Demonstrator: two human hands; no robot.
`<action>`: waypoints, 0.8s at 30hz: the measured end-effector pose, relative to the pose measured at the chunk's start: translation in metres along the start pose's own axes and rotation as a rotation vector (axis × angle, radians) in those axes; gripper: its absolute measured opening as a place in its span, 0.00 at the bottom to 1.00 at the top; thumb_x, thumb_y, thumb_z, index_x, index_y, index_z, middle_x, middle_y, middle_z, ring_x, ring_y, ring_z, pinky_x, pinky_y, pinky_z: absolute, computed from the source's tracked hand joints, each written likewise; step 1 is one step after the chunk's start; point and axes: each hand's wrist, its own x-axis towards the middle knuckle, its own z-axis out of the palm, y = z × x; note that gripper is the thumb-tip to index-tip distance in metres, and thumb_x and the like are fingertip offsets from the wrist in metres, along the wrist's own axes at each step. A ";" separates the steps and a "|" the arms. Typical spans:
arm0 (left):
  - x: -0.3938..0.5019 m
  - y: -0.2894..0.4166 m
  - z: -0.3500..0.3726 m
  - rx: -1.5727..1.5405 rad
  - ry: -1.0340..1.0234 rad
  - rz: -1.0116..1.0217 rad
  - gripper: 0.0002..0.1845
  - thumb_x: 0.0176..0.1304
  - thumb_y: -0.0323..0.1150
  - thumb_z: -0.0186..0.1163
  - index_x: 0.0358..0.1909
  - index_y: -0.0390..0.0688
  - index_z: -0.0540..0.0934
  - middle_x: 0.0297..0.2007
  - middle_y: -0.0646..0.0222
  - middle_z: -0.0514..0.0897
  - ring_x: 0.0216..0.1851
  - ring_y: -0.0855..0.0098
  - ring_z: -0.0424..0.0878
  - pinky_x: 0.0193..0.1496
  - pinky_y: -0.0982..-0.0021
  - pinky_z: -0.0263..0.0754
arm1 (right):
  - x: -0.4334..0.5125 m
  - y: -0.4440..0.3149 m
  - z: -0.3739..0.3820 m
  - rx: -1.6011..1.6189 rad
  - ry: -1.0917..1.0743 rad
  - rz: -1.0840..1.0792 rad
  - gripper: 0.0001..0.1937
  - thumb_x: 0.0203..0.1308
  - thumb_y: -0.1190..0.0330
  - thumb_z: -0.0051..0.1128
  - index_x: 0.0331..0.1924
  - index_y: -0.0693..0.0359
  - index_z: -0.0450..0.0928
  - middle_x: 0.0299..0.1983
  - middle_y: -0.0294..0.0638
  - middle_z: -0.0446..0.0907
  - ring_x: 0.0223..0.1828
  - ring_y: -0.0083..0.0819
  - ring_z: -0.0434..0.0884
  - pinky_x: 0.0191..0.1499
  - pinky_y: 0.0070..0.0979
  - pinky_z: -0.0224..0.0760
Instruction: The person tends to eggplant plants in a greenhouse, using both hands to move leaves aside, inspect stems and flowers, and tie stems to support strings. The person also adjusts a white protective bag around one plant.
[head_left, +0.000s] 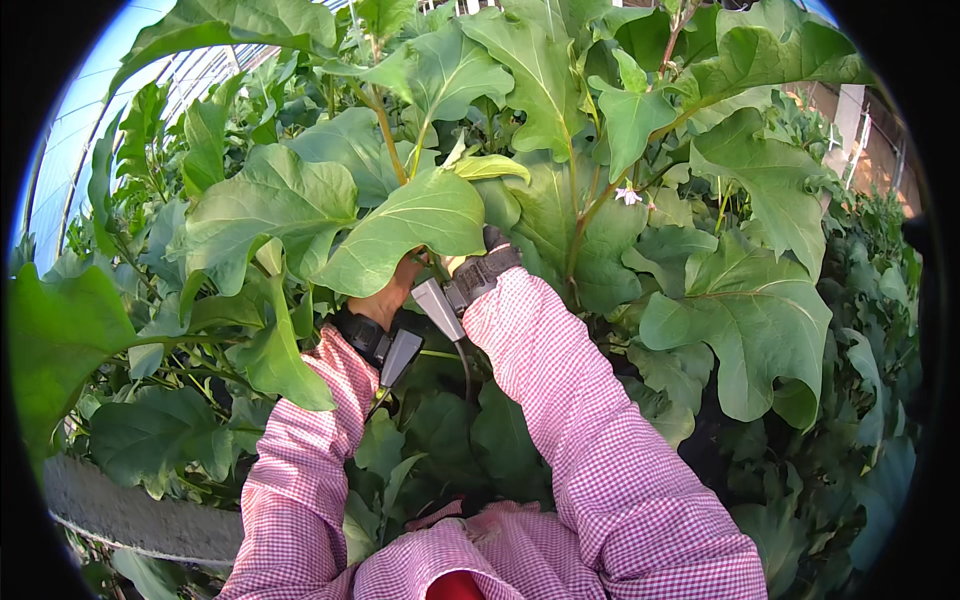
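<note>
Both my hands reach in among the stems of an eggplant plant. A broad eggplant leaf (420, 225) hangs over them and hides the fingers. Of my left hand (391, 294) only the back and wrist show, under that leaf's lower edge. My right hand (491, 240) is mostly covered too; a dark covering shows at its edge beside the leaf. What either hand holds or touches is hidden. A grey wrist device (401, 356) is strapped to the left wrist, and another grey device (439, 309) to the right.
Dense eggplant foliage (739, 300) surrounds my arms. A pale purple flower (628, 196) hangs right of the hands, near a forked stem (581, 221). A grey curved band (142, 506) crosses the lower left. Translucent greenhouse sheeting (90, 142) rises at the upper left.
</note>
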 end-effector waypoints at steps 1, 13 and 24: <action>0.005 0.000 -0.002 -0.017 -0.019 -0.034 0.20 0.61 0.40 0.61 0.54 0.46 0.79 0.50 0.64 0.83 0.52 0.59 0.78 0.54 0.60 0.71 | 0.000 0.003 -0.001 -0.199 -0.093 -0.184 0.11 0.68 0.68 0.47 0.31 0.59 0.79 0.26 0.33 0.79 0.23 0.22 0.77 0.25 0.23 0.69; -0.015 0.047 0.009 -0.087 0.001 -0.787 0.39 0.58 0.47 0.65 0.67 0.40 0.63 0.68 0.55 0.61 0.70 0.58 0.59 0.69 0.53 0.55 | -0.179 -0.044 -0.091 -1.517 -0.755 0.568 0.17 0.59 0.60 0.59 0.42 0.67 0.78 0.32 0.46 0.83 0.29 0.37 0.84 0.37 0.34 0.75; -0.045 0.081 0.135 0.642 -0.522 0.272 0.17 0.56 0.30 0.60 0.49 0.41 0.78 0.50 0.59 0.80 0.50 0.54 0.79 0.52 0.60 0.73 | -0.178 -0.131 -0.158 -1.324 0.081 0.221 0.08 0.65 0.73 0.49 0.44 0.67 0.75 0.31 0.36 0.79 0.26 0.19 0.76 0.30 0.19 0.71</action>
